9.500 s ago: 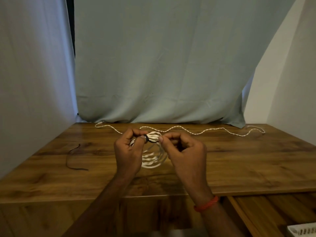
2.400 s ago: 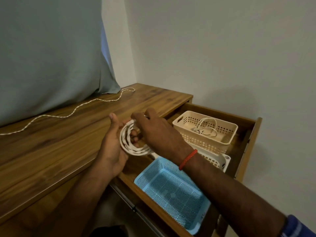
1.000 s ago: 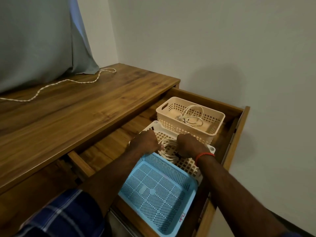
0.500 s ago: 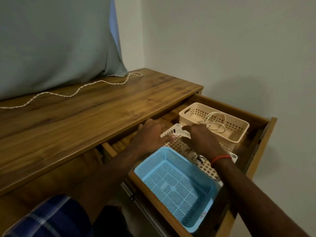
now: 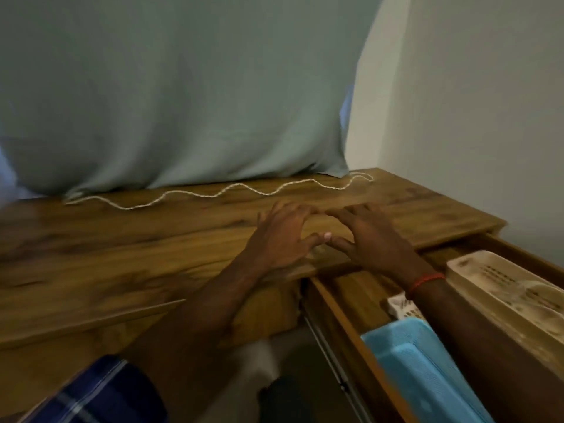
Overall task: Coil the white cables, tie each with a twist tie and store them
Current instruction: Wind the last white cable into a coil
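Both hands have left the drawer baskets. The left hand (image 5: 283, 236) and right hand (image 5: 372, 236) are now side by side over the front part of the bench (image 5: 122, 254), palms down, fingers (image 5: 293, 209) spread and holding nothing. Motion blur hides whether they touch the wood. One uncoiled white cable (image 5: 213, 193) lies in waves along the back of the bench, below the curtain (image 5: 183, 102), well apart from the hands. At right, the open drawer (image 5: 345, 285) holds a beige basket (image 5: 503, 288), a white basket (image 5: 403, 306) and a blue basket (image 5: 421, 361).
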`<state>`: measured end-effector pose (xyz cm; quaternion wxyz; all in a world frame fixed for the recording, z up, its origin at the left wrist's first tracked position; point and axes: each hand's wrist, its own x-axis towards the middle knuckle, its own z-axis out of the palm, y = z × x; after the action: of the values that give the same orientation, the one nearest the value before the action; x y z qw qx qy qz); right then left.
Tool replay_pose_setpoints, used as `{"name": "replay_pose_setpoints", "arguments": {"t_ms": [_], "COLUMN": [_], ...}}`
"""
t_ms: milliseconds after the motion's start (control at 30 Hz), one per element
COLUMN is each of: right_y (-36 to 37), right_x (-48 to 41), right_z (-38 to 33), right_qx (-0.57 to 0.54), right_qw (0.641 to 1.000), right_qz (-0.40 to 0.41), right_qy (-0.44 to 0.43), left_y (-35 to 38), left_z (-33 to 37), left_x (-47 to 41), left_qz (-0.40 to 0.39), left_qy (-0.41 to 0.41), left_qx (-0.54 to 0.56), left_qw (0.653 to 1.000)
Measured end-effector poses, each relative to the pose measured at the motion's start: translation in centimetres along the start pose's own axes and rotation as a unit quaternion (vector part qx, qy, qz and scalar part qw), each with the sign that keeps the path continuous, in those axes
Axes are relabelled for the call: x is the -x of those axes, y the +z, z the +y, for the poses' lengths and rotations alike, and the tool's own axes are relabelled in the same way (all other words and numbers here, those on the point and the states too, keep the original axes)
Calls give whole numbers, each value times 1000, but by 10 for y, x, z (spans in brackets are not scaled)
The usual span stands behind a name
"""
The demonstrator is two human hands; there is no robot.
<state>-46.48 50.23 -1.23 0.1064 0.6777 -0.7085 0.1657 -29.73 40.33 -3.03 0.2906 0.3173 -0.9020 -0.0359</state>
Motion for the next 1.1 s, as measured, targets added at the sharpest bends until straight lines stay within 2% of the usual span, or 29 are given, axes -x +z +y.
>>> {"name": "replay_pose_setpoints", "arguments": {"t_ms": [333,533,867,1100], "right_y": [56,90,151,202], "right_x": [-88,-132,-210,-276], "right_z": [-136,-207,-265,-283], "right_qx": [-29,-52,-56,-51], "right_qw": [986,972,965,964], "right_qz": [-32,-44,-89,-106], "right_qy": [-164,-224,-241,-238], "left_y": [-89,-112,-96,-91], "left_z": [-151,-221,-312,-375], "left_x": [81,109,96,67], "left_qz": [33,51,46,69], "left_qy": [-181,-246,-300,-286], "left_qx": [-76,-88,-110,-218], "left_qw": [980,964,946,931]}}
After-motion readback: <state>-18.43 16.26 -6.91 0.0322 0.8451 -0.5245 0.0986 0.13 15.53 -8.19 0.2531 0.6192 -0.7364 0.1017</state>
